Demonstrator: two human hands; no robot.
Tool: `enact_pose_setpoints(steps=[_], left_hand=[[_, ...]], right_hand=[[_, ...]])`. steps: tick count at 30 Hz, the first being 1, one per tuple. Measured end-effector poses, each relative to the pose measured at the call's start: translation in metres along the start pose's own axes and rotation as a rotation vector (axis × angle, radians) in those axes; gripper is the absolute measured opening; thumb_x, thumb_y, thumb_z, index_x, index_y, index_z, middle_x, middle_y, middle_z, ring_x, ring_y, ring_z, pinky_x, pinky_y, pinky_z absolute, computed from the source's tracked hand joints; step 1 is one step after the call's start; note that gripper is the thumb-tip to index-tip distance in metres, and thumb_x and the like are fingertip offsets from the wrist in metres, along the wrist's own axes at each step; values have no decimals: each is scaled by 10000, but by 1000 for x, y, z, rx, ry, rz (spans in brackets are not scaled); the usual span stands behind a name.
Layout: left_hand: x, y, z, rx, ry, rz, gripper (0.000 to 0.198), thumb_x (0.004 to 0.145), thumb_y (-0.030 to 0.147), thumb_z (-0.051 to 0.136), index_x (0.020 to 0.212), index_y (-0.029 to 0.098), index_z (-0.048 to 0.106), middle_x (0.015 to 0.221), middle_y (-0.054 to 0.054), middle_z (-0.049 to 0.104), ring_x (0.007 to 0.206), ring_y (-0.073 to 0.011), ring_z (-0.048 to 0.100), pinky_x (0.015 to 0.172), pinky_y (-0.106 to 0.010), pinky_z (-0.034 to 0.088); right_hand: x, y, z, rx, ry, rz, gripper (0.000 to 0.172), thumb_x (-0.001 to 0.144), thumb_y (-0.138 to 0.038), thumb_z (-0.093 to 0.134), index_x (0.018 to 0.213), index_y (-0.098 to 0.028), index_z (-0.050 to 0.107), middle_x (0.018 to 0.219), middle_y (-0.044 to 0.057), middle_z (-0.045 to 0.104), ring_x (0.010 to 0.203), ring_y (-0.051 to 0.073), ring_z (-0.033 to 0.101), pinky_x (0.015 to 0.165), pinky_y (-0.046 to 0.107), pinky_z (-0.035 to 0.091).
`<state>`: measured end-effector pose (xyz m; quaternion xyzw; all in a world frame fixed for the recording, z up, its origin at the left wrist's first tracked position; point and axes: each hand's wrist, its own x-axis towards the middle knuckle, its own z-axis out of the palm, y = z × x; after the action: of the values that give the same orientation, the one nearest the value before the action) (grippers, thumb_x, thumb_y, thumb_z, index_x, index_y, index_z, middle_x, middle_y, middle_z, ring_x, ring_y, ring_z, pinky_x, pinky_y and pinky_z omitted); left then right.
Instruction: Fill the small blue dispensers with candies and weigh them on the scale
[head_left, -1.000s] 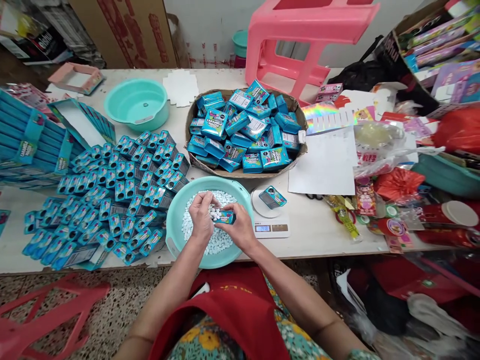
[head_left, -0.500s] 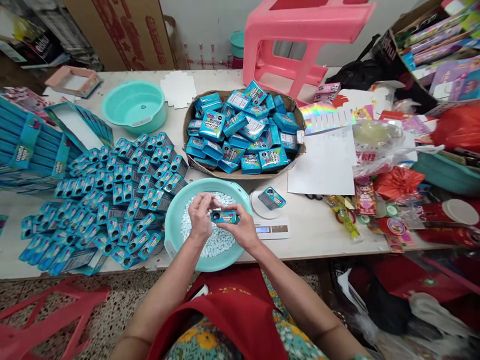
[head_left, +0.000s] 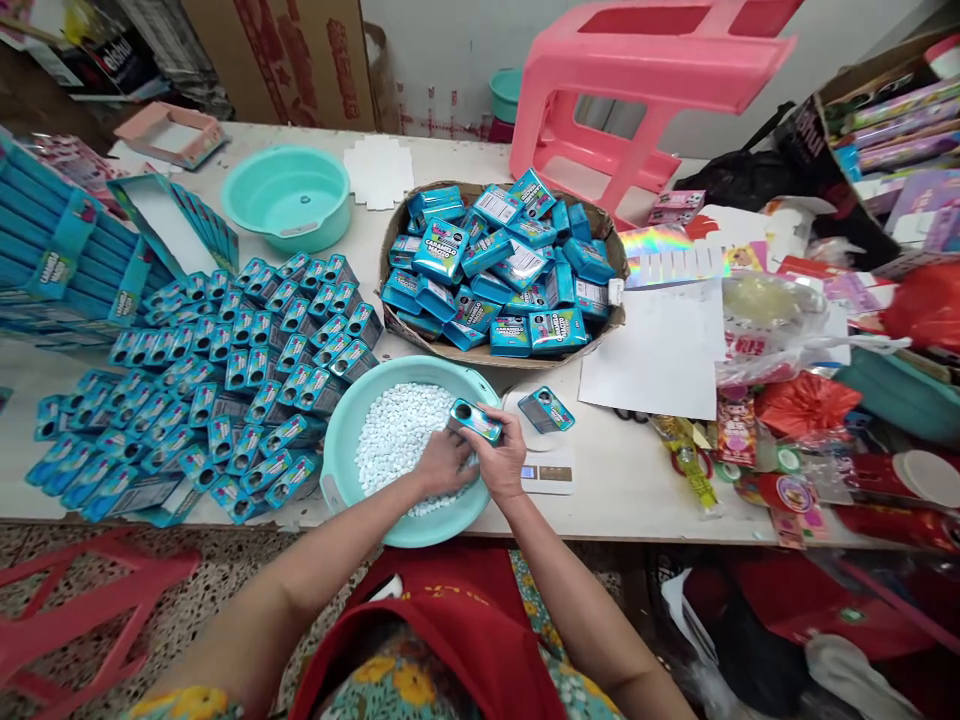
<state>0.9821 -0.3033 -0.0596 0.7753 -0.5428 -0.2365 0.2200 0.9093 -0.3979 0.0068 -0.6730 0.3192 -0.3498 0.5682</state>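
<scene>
My right hand (head_left: 501,455) grips a small blue candy box (head_left: 476,420) above the right side of a turquoise basin (head_left: 339,440). A round dark hole shows on the box's upturned face. Down in the basin, my left hand (head_left: 442,465) rests against small white candies (head_left: 397,430), its fingers loosely apart and partly hidden beneath the box. To the right stands a digital kitchen scale (head_left: 556,473), with another blue box (head_left: 547,410) on its round plate.
Many similar boxes (head_left: 255,365) stand packed together at left. A cardboard tray (head_left: 386,265) heaped with blue boxes lies behind the basin. Farther back are a second basin (head_left: 289,185) and a pink stool (head_left: 637,60). Wrappers and bags (head_left: 787,400) clutter the right side.
My left hand has left the box and dropped into the candies. My right hand has moved slightly right, tilting the box so its holed face points up. The view has shifted a little.
</scene>
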Motion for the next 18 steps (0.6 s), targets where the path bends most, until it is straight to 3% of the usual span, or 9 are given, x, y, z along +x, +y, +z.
enact_pose_setpoints(steps=[3,5,7,11,14,16,18], left_hand=[[-35,-7,-15,172,-167,181,354,799,457,513,1013,195,618,1044,-126,586,978,-297,504,811,-423,416],[-51,-15,-25,209,-228,152,304,794,414,528,985,198,623,1004,-120,596,905,-280,536,749,-392,435],[-58,-22,-33,145,-209,12,237,792,357,532,945,206,631,956,-102,617,832,-253,568,701,-358,443],[-55,-21,-54,-307,60,-335,123,766,316,573,771,203,622,786,-43,641,743,-198,596,687,-307,445],[-48,-3,-77,-808,303,-545,199,721,375,642,699,190,573,613,6,569,519,-125,517,484,-229,374],[-43,14,-92,-1136,444,-586,250,691,396,678,712,187,542,579,30,531,417,-81,427,385,-197,270],[-35,28,-103,-1375,578,-535,254,697,386,674,733,184,523,619,26,553,414,-71,431,372,-188,267]], right_hand=[[1,4,0,3,17,58,370,674,-320,760,951,-187,555,1042,80,652,1017,216,618,945,405,467],[3,-6,-4,-13,10,70,396,670,-344,765,973,-187,564,1039,76,647,999,215,617,917,395,481],[3,-19,-8,-44,-23,55,409,683,-359,759,1006,-194,571,1051,74,643,995,212,612,895,379,491],[1,-32,-10,-131,-194,37,366,706,-357,746,1007,-215,595,1030,49,659,974,205,617,880,355,487],[-2,-27,-9,-243,-270,4,356,715,-358,740,1019,-232,603,1024,29,664,982,208,608,895,364,461],[-6,-23,-6,-326,-318,-39,347,715,-349,739,1016,-238,607,1013,21,668,979,217,601,895,375,444],[-11,-22,-1,-393,-355,-59,330,715,-337,734,1002,-238,606,993,21,674,959,228,603,877,384,437]])
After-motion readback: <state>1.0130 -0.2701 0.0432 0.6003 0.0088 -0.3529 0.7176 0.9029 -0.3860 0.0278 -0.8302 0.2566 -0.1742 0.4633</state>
